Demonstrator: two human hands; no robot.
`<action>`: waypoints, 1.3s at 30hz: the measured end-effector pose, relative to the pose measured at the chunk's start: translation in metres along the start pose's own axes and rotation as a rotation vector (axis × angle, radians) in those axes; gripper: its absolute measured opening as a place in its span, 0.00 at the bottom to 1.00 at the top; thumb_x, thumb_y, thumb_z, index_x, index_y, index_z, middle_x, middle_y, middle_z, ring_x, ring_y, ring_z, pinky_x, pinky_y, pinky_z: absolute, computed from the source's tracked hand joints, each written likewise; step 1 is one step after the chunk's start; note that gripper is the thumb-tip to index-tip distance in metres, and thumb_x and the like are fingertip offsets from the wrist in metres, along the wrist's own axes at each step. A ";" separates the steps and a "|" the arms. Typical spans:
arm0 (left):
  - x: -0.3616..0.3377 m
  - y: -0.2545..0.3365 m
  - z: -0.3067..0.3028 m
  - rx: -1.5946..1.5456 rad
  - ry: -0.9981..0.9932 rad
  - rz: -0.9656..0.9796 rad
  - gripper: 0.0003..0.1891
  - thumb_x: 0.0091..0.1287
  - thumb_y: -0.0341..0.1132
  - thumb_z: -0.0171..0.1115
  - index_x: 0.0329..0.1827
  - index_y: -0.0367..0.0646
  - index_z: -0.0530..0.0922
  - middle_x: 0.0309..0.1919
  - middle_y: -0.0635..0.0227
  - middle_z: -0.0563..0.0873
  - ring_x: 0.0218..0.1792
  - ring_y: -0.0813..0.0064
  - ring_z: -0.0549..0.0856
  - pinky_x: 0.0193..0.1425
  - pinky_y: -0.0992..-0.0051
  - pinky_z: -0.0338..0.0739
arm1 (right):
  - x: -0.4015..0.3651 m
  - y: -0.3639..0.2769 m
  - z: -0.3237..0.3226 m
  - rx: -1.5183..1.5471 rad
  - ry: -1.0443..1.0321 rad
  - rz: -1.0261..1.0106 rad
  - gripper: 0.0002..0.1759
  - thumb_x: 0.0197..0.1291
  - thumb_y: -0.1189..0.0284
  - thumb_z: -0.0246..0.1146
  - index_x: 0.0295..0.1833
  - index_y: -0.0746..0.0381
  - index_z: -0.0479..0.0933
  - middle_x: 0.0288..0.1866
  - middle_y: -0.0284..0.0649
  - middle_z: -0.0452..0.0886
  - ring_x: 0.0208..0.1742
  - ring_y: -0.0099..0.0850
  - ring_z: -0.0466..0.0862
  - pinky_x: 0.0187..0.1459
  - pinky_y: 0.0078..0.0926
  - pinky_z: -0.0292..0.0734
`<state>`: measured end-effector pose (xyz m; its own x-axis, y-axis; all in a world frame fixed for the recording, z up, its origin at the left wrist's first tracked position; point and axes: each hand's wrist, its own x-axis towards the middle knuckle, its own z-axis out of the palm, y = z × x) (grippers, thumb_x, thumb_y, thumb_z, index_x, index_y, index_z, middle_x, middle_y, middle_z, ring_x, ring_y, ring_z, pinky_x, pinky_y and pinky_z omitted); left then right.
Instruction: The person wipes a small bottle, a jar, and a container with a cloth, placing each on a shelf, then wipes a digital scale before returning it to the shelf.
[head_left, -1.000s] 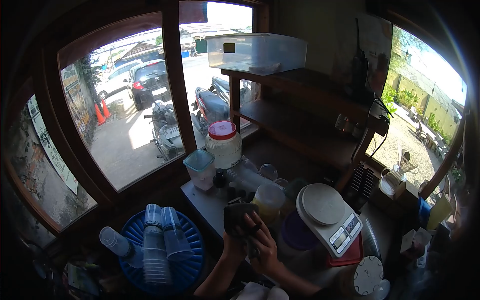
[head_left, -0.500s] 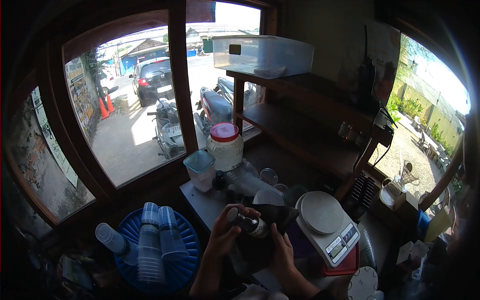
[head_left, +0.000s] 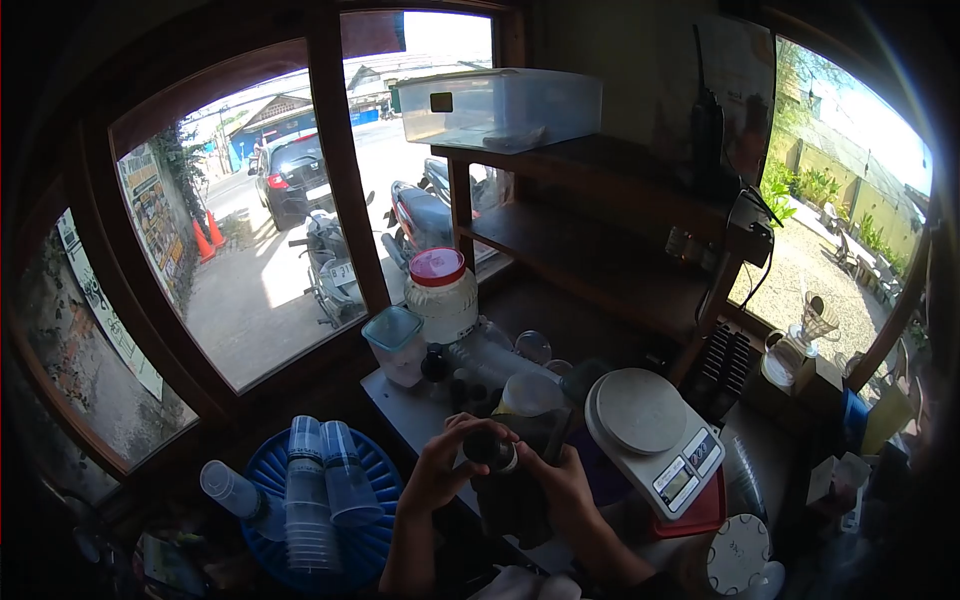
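My left hand point(head_left: 437, 465) is wrapped round a small cylinder point(head_left: 488, 449) with a dark round top and a paler band below. Its exact kind does not show. My right hand point(head_left: 562, 482) grips a dark cloth point(head_left: 508, 508) hanging below and behind the cylinder, with its thumb close against the cylinder's right side. Shadow hides most of the cloth's lower part. Just beyond the hands stands a pale tub point(head_left: 530, 394). Right of them sits a white kitchen scale point(head_left: 650, 430) with a round plate.
Stacked plastic cups point(head_left: 305, 500) lie in a blue basket point(head_left: 383, 480) at left. A red-lidded jar point(head_left: 440, 300) and a teal-lidded container point(head_left: 392, 345) stand by the window. Wooden shelves point(head_left: 560, 240) hold a clear bin point(head_left: 500, 108). A red tray point(head_left: 705, 510) lies under the scale.
The cylinder has turned so its top now faces me more, and its band shows less. My right hand has come nearer to it. The whole view has shifted slightly.
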<state>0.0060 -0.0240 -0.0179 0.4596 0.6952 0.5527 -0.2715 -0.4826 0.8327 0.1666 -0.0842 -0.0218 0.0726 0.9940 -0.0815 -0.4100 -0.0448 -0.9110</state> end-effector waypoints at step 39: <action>0.278 -0.065 0.119 -0.110 -0.135 -0.067 0.13 0.63 0.39 0.61 0.43 0.37 0.78 0.33 0.69 0.83 0.34 0.83 0.80 0.40 0.80 0.74 | -0.025 -0.071 -0.067 -1.039 0.708 -0.705 0.21 0.47 0.84 0.55 0.51 0.71 0.70 0.42 0.52 0.79 0.46 0.45 0.80 0.53 0.35 0.70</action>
<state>0.2519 0.1372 0.0779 0.5869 0.6423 0.4930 -0.3245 -0.3713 0.8700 0.2550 -0.1123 0.0172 0.5309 0.5957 0.6027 0.7138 0.0689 -0.6969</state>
